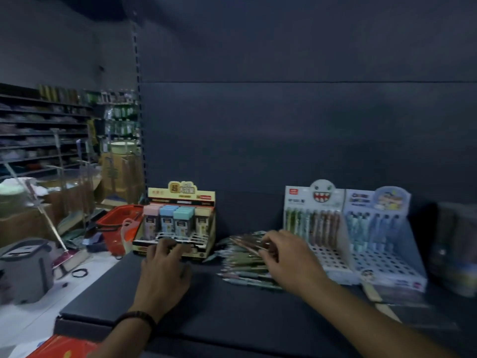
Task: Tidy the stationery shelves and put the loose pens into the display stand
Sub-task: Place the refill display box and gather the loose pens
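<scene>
A heap of loose pens (245, 264) lies on the dark shelf (206, 313) between two display boxes. My right hand (286, 257) reaches over the heap and pinches a few pens (247, 242) lifted off it. To the right stands a white pen display stand (320, 228) with a toothy cartoon face; pens fill its back row and its front holes are bare. A blue display stand (382, 236) stands beside it. My left hand (165, 267) touches the front edge of a yellow display box (178, 220) of pastel cases, fingers loosely bent.
A red shopping basket (118, 223) sits left of the shelf on the floor, with a grey mop bucket (25, 270), mops and stocked shelves (44, 133) behind. A dark object (456, 244) stands at the shelf's far right. A ruler-like strip (382, 303) lies before the blue stand.
</scene>
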